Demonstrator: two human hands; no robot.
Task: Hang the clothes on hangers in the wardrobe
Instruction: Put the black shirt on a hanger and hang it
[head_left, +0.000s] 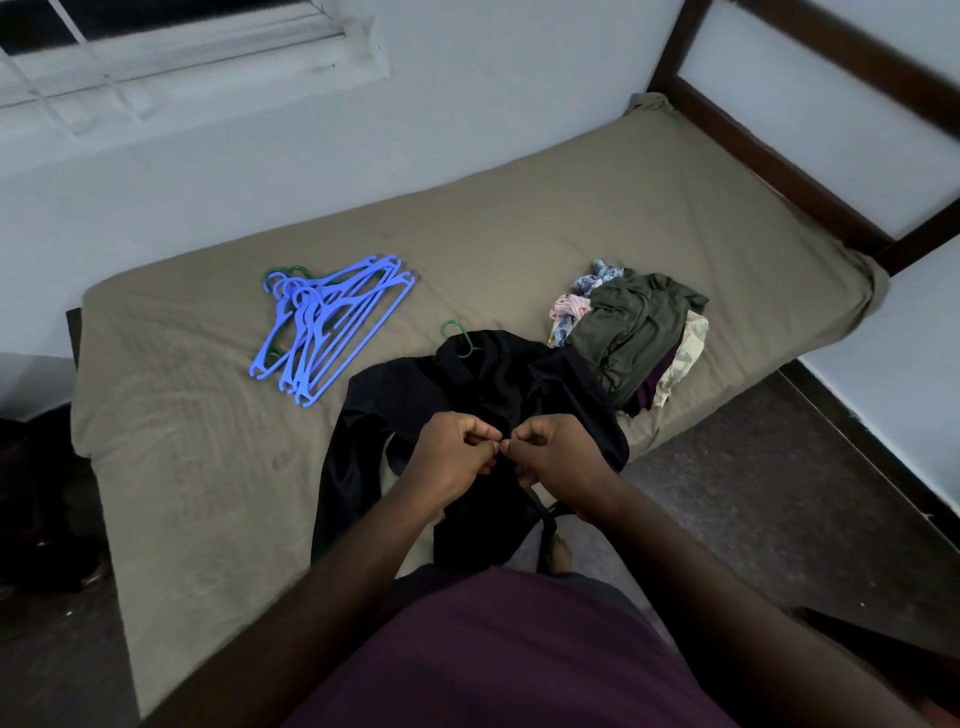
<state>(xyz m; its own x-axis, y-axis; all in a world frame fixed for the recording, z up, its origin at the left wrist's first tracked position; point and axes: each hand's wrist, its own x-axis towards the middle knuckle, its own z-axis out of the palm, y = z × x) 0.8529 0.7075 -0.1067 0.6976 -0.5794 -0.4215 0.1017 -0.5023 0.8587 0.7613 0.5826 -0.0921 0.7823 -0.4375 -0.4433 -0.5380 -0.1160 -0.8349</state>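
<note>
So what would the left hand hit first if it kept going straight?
Probably the right hand: the left hand points straight at it, the two almost touching over the black shirt.

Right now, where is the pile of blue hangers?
In the head view, the blue hangers lie on the bed, left of the black garment and across it from the pile of clothes.

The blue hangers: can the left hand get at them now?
Probably yes: only bare sheet lies between the left hand and the blue hangers, but it must first let go of the black garment it pinches.
</note>
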